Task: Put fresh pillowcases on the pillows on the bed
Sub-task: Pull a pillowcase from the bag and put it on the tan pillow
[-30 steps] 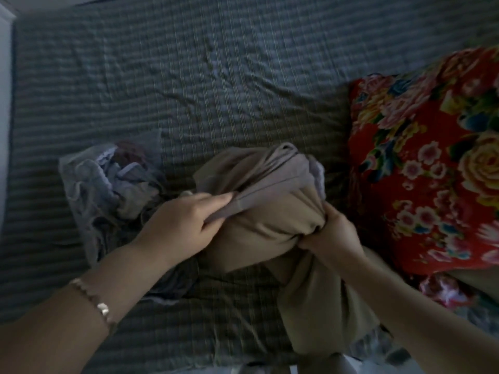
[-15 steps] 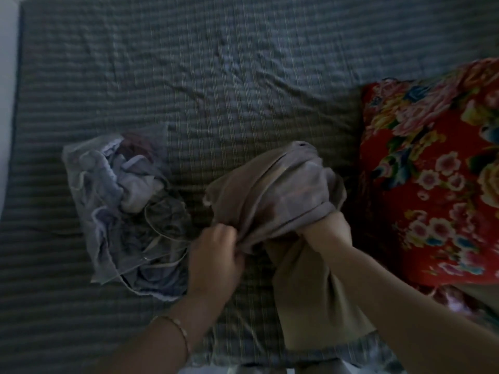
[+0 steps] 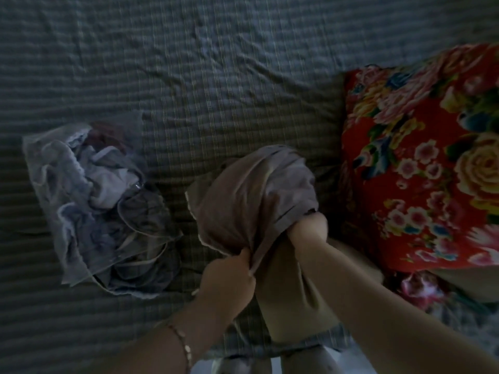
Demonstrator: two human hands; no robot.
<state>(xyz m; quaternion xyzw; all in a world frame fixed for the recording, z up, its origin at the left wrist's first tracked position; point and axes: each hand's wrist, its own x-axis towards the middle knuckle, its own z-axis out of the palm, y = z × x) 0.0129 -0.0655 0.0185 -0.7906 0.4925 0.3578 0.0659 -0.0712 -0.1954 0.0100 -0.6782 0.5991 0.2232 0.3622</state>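
A mauve-grey pillowcase (image 3: 251, 201) is bunched over the far end of a tan pillow (image 3: 291, 298) that lies on the bed near its front edge. My left hand (image 3: 229, 276) pinches the pillowcase's lower hem at the pillow's left side. My right hand (image 3: 307, 230) grips the pillow just under the pillowcase's right edge, its fingers partly hidden by the cloth. A red floral pillow (image 3: 421, 163) lies to the right.
The bed is covered with a grey striped sheet (image 3: 189, 76). A clear plastic bag (image 3: 97, 206) stuffed with crumpled blue and white fabric lies to the left of the pillow. More floral fabric (image 3: 421, 290) shows at the lower right.
My left hand has moved down from the top of the bundle to the pillowcase's lower hem. The pillowcase now covers more of the pillow's end. The view has shifted slightly.
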